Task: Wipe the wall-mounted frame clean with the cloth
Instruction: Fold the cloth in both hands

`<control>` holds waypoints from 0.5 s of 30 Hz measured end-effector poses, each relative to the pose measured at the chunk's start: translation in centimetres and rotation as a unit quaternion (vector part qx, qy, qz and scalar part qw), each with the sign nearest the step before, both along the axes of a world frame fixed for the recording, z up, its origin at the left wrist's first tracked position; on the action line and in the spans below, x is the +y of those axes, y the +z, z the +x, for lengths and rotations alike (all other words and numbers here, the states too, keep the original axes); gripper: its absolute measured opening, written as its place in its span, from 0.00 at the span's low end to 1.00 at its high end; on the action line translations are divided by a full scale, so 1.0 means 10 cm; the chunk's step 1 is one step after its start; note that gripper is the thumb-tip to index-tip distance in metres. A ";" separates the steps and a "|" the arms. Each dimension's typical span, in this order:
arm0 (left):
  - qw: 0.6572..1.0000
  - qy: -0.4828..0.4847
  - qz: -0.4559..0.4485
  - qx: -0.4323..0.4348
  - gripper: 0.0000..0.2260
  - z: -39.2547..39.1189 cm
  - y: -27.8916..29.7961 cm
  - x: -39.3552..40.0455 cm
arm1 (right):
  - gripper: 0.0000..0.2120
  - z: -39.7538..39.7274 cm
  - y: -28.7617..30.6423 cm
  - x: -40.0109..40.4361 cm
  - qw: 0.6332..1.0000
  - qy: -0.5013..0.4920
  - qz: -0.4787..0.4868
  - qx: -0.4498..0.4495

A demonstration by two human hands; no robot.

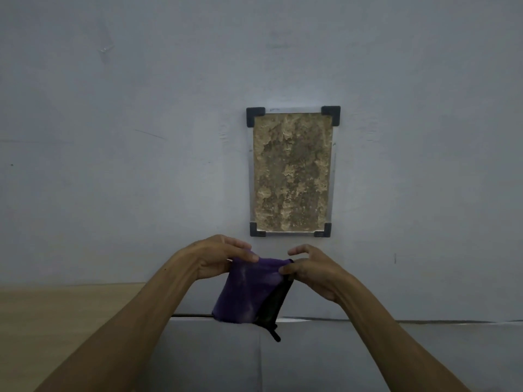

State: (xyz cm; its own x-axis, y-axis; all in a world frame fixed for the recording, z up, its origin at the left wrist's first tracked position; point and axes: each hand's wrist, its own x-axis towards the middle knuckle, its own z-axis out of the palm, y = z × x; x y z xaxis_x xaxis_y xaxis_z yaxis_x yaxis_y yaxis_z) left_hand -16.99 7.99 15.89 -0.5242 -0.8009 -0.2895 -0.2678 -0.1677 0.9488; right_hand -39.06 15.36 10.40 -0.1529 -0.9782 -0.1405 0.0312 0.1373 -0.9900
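both hands hold the purple cloth [249, 290] up by its top edge, just below the frame [293, 171] on the wall: left hand [218, 258] and right hand [308, 271] each pinch a corner with curled fingers, probably to spread or fold it into a flat pad. the frame's mottled panel looks unwiped, with the cloth not touching it.

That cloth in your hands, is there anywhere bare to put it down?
Bare room: the grey surface below the hands, and the wooden floor left of it. Crowded only where both hands hold the purple cloth just under the frame.
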 end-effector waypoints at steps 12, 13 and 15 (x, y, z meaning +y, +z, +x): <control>0.995 0.040 -0.085 -0.043 0.17 0.16 0.12 -0.01 | 0.20 0.06 0.29 0.01 0.997 0.062 -0.030 0.046; 0.994 0.038 -0.094 -0.040 0.18 0.18 0.15 -0.01 | 0.19 0.10 0.30 0.00 0.996 0.060 -0.038 0.059; 0.993 0.008 -0.111 -0.046 0.20 0.25 0.22 -0.01 | 0.15 0.16 0.33 -0.03 0.991 0.054 -0.062 0.104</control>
